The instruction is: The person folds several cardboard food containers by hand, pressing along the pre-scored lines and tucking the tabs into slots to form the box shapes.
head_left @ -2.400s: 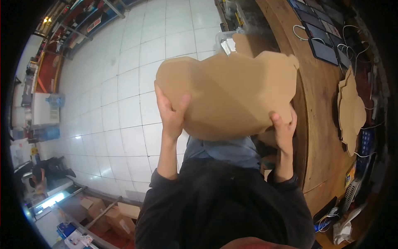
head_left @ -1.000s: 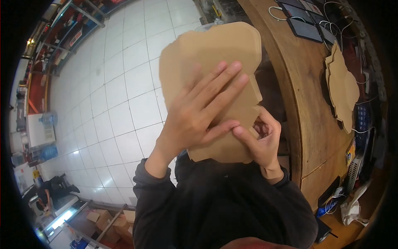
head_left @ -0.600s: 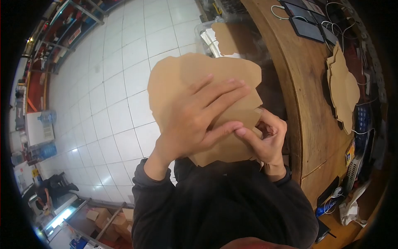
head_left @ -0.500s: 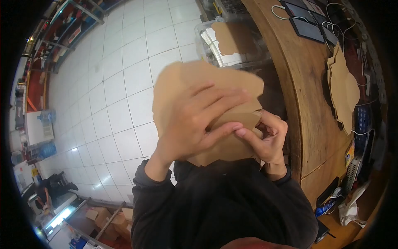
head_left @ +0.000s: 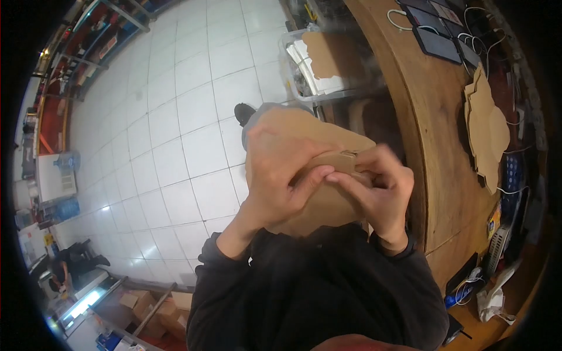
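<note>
A flat brown cardboard cutout [head_left: 313, 207] lies in front of my dark sweater, over my lap. My left hand [head_left: 284, 167] rests across it, thumb and fingers closed on a folded flap [head_left: 335, 161] of the board. My right hand [head_left: 383, 190] pinches the right end of that flap, its thumb tip almost meeting the left thumb. The fingers beneath the flap are partly hidden, and the right fingertips are slightly blurred.
On my right, a wooden table [head_left: 451, 152] carries a stack of cardboard cutouts [head_left: 487, 128] and several dark phones or tablets [head_left: 439, 44] with cables. A clear plastic bin [head_left: 304, 93] holds white and brown sheets. A person [head_left: 67, 266] is at the far left.
The cardboard has tilted lower, so its far edge now uncovers a dark shoe and more floor. Both hands have closed in on the flap, which is folded up more tightly.
</note>
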Demonstrator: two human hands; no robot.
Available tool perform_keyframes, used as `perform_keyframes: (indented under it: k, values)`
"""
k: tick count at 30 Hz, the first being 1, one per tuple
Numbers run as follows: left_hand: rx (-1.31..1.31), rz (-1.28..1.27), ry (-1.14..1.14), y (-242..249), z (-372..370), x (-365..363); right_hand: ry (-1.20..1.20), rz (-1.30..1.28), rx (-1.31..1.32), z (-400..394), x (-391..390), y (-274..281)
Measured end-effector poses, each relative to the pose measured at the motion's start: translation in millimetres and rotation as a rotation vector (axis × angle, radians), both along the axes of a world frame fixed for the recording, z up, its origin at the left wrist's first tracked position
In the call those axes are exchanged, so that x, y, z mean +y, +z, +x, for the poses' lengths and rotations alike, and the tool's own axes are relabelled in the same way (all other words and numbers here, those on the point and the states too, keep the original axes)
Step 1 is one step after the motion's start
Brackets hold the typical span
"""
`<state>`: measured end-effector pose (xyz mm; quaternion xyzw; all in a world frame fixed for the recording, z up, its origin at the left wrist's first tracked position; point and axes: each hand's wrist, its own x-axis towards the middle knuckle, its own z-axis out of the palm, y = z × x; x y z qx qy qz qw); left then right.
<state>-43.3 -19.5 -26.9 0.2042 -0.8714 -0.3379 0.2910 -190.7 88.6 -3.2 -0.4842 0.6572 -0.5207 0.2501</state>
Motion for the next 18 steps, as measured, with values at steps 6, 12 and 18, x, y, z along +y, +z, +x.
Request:
perform_keyframes:
  k: [6, 12, 18]
  values:
    - [0.056, 0.024, 0.057, -4.6, 2.7, 3.4, -0.165, -0.084, -0.302, 4.4, -5.4, -8.5]
    - [0.159, 0.009, 0.172, -2.6, 6.4, -5.1, 0.006, -0.047, -0.35, -5.2, -17.1, 15.1]
    - [1.101, 0.815, 0.441, -11.6, 48.5, -81.9, -0.105, -0.264, -0.441, -27.7, -20.2, 5.4]
